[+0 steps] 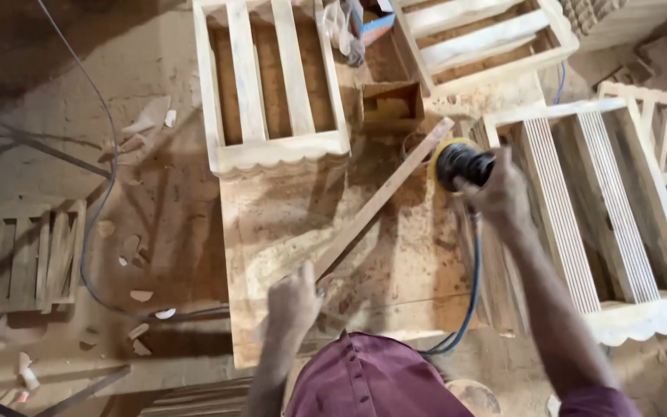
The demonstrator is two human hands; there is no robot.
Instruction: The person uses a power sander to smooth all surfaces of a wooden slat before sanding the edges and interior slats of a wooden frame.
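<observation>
Down at about 6 o'clock, the left hand [293, 301] has its fingers curled shut around the near end of a long wooden strip [384, 197]; only the back of the hand shows, so the fingertips themselves are hidden beneath it. That strip runs diagonally across the table [272, 224], rising toward 1 o'clock, where its far end meets the yellow pad of a black sander [461, 164]. The right hand [499, 193], at roughly 3 o'clock, is clamped over the sander's body, fingers wrapped tight around it; whether the pad actually touches the strip is hard to tell, since the tool's bulk covers the contact. A blue hose [474, 293] drops from the sander toward 5 o'clock and disappears behind the maroon shirt [372, 378].

At 12 o'clock a slatted wooden frame [272, 85] with a scalloped front edge lies on the table, its top cut off by the picture's edge. Another frame with ribbed slats [588, 224] sits at 3 o'clock, partly hidden by the right forearm. Off at 9 o'clock, on the dusty floor [156, 224], lies a small pallet-like piece [21, 255] amid scattered wood chips.
</observation>
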